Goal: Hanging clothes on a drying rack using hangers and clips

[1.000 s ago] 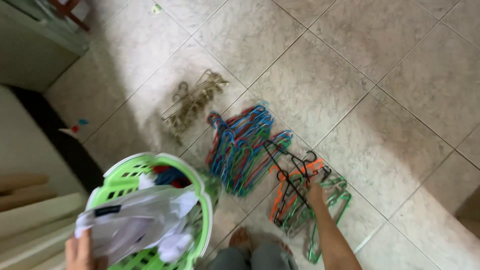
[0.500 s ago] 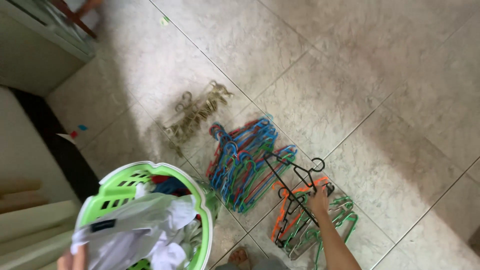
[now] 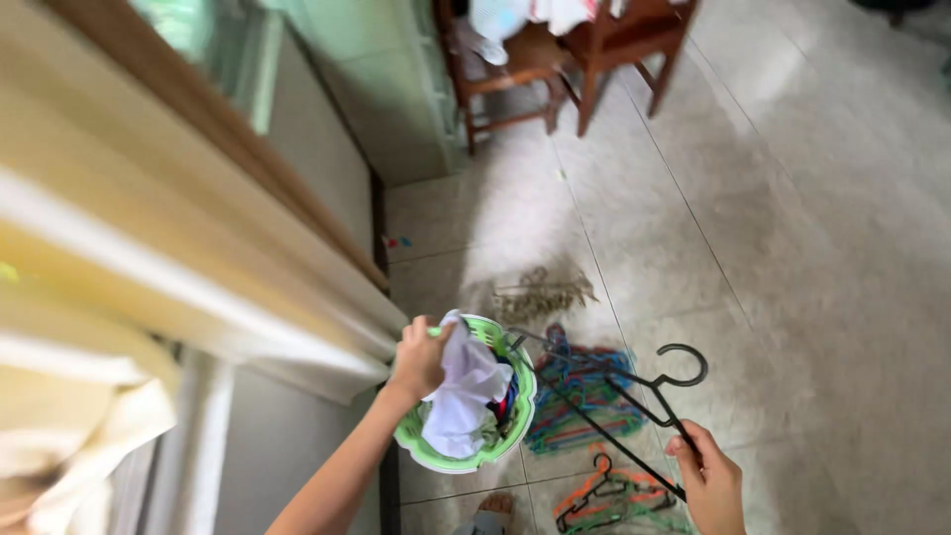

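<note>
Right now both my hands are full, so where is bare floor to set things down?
Bare tile lies right of the black hanger held by the right hand, up toward the wooden chairs. It is crowded around the green basket: coloured hangers and dry twigs.

There are two hands, the left hand [image 3: 420, 359] and the right hand [image 3: 708, 481], one green laundry basket [image 3: 515, 436], one black hanger [image 3: 634, 396] lifted up, two heaps of coloured hangers [image 3: 580, 396] on the floor, too many to count, and one wooden chair [image 3: 584, 50].
</note>
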